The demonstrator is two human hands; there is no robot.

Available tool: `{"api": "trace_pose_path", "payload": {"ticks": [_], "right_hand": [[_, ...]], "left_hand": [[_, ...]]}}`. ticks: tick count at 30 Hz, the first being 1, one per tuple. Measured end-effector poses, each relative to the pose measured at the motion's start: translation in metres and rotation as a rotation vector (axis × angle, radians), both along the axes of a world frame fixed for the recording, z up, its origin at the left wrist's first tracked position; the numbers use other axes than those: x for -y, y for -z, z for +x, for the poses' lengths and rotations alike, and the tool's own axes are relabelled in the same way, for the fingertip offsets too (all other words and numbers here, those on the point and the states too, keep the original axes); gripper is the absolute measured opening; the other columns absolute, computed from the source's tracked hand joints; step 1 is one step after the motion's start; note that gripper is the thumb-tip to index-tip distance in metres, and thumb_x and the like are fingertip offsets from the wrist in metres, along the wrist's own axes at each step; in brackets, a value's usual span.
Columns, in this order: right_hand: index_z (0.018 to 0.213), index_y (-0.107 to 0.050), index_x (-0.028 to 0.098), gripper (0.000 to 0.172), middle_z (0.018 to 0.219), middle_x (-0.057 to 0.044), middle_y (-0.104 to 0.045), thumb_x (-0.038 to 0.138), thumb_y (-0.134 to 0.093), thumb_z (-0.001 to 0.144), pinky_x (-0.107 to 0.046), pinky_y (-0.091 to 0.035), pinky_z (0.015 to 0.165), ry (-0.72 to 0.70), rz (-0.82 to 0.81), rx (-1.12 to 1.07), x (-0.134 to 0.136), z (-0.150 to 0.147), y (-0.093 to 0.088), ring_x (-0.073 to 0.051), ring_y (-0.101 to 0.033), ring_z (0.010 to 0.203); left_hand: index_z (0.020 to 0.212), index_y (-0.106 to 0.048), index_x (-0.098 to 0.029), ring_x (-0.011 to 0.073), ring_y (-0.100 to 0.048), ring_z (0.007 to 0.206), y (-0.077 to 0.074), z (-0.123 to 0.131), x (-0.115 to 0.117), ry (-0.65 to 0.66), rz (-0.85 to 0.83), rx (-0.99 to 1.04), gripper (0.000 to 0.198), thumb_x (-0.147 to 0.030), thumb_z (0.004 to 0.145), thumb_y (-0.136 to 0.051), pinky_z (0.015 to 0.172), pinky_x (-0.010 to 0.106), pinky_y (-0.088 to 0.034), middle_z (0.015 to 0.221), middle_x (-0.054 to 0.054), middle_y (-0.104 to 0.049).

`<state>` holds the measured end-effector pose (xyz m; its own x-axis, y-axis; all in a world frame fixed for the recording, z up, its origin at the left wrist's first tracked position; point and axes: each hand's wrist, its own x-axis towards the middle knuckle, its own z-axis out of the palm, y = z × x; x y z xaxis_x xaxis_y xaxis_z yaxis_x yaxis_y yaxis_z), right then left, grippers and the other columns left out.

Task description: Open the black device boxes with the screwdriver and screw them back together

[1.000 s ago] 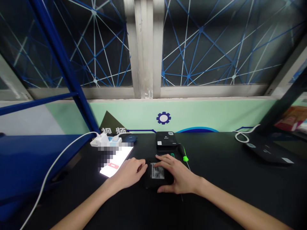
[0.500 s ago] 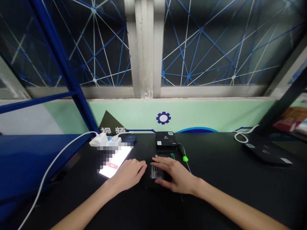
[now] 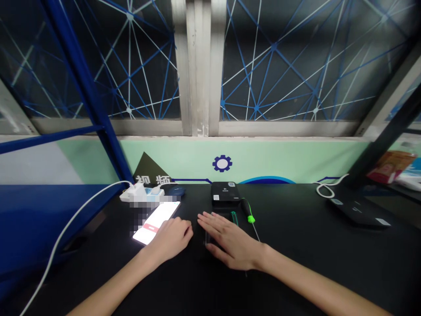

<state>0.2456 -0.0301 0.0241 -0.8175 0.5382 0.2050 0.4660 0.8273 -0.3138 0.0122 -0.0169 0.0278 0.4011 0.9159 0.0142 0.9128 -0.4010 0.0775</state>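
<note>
My right hand [image 3: 228, 241] lies flat with fingers stretched out on a flat black device [image 3: 210, 239] on the black table, covering most of it. My left hand [image 3: 171, 238] rests just left of it with fingers curled loosely, holding nothing that I can see, beside a lit phone [image 3: 156, 221]. A second black box [image 3: 224, 193] sits just beyond the covered device. A green-handled screwdriver [image 3: 248, 213] lies to the right of my right hand's fingers.
A white power strip [image 3: 140, 194] with a white cable [image 3: 66, 232] and a dark mouse [image 3: 176, 191] lie at the back left. Another flat black device [image 3: 357, 210] with a white cord [image 3: 324, 188] sits far right. A blue frame post [image 3: 85, 87] rises at left.
My right hand has slid left over the black device, hiding its white label. My left hand has drawn back slightly left. The view shifted a little.
</note>
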Motion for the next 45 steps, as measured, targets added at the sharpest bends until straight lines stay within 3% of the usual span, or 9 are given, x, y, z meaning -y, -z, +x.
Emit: {"api": "trace_pose_path", "payload": {"ticks": [8, 26, 45], "right_hand": [[0.16, -0.017, 0.016, 0.067, 0.167, -0.012, -0.007, 0.042, -0.041, 0.102, -0.047, -0.008, 0.125, -0.01, -0.007, 0.113, 0.0009, -0.0034, 0.0035, -0.027, -0.004, 0.154], [0.157, -0.027, 0.023, 0.065, 0.166, -0.012, -0.017, 0.052, -0.039, 0.101, -0.051, -0.013, 0.123, 0.022, -0.001, 0.124, 0.0024, -0.0049, 0.0027, -0.03, -0.013, 0.153], [0.158, -0.026, 0.019, 0.065, 0.167, -0.012, -0.014, 0.05, -0.037, 0.102, -0.049, -0.011, 0.124, 0.025, -0.019, 0.135, 0.004, -0.0048, 0.0026, -0.029, -0.01, 0.153]], "left_hand": [[0.073, -0.063, -0.02, 0.0247, -0.066, 0.07, -0.0003, -0.0005, 0.0018, -0.018, -0.019, -0.007, 0.036, -0.025, 0.098, -0.038, 0.061, 0.031, -0.035, 0.072, 0.007, -0.066], [0.074, -0.061, -0.021, 0.0241, -0.066, 0.074, -0.0023, -0.0017, 0.0, -0.014, -0.072, 0.026, 0.029, -0.023, 0.095, -0.042, 0.059, 0.029, -0.034, 0.075, 0.005, -0.068], [0.083, -0.063, -0.021, 0.026, -0.067, 0.074, -0.0007, -0.0061, -0.0045, -0.041, -0.074, 0.005, 0.033, -0.027, 0.1, -0.036, 0.062, 0.031, -0.038, 0.077, 0.007, -0.068]]}}
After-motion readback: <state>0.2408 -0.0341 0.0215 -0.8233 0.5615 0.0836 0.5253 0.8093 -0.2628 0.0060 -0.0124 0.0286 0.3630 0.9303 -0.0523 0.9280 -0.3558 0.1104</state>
